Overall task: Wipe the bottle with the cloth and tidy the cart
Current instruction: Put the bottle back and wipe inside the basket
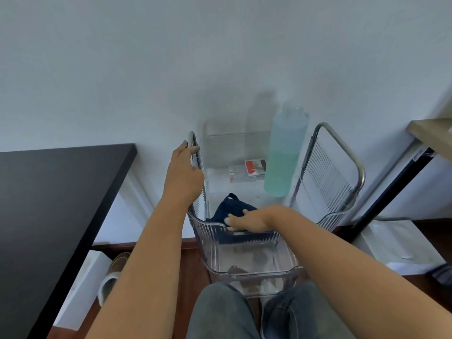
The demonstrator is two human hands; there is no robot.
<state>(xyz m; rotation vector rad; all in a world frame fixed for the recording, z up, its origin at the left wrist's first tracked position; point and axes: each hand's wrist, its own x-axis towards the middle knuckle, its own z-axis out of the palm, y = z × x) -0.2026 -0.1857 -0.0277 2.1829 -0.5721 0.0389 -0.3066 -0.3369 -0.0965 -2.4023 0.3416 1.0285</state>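
Note:
A clear plastic cart [325, 167] with metal handles stands against the white wall in front of me. A tall translucent bottle [283, 152] with pale green liquid stands upright at the right of its top tray. A dark blue cloth [232, 207] lies crumpled at the tray's near edge. My right hand [247, 220] rests on the cloth with the fingers closed over it. My left hand [184, 172] grips the cart's left metal handle [193, 138].
A small clear box with a red label [254, 166] lies at the back of the tray. A black table [56, 204] is on the left, a wooden desk [430, 133] with a black leg on the right. A slipper [115, 272] lies on the floor; my knees are below.

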